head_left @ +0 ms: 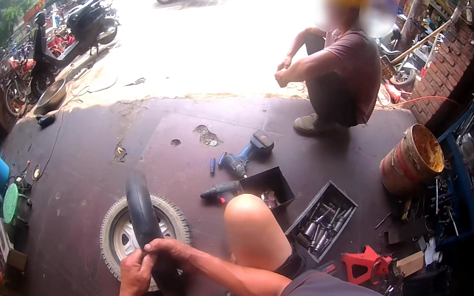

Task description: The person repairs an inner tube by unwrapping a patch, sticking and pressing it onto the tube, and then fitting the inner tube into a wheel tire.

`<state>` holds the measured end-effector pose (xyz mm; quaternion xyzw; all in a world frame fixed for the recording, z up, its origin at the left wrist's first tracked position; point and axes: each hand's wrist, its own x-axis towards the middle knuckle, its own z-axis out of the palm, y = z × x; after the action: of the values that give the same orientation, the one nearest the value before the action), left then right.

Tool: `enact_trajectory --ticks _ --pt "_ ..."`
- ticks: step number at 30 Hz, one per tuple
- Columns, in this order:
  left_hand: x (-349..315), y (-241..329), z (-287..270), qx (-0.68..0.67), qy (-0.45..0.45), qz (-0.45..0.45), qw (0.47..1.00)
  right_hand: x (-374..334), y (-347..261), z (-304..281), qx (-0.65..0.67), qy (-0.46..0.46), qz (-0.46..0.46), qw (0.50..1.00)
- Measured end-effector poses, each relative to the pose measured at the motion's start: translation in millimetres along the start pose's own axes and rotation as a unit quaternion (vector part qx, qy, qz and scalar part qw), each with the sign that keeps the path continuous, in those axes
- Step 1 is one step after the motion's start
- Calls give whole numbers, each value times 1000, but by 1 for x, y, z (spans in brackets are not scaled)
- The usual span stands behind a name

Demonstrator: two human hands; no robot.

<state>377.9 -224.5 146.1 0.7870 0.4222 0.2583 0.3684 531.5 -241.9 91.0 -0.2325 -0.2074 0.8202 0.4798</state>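
Note:
A black inner tube stands on edge over a wheel with a treaded tyre and a pale metal rim, which lies flat on the floor. My left hand is closed on the near side of the tube. Beside it, my right hand grips the tube, with thumb and fingertips pinched close to the left hand. Both hands nearly touch. The lower end of the tube is dark and partly hidden by my hands and forearm, and part of the wheel is hidden behind it.
Past my knee lie a blue cordless impact wrench, a dark power tool, an open black box and a tray of sockets. A red jack stand is at right. A person squats ahead, near a dirty bucket.

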Motion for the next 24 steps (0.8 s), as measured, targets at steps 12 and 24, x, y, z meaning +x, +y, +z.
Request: enact_trajectory --ticks 12,24 --pt "5 18 7 114 -20 -16 993 -25 -20 -3 -38 -18 -34 999" --pt "9 22 23 -19 -28 53 998 -33 -28 -8 -45 -16 -28 998"
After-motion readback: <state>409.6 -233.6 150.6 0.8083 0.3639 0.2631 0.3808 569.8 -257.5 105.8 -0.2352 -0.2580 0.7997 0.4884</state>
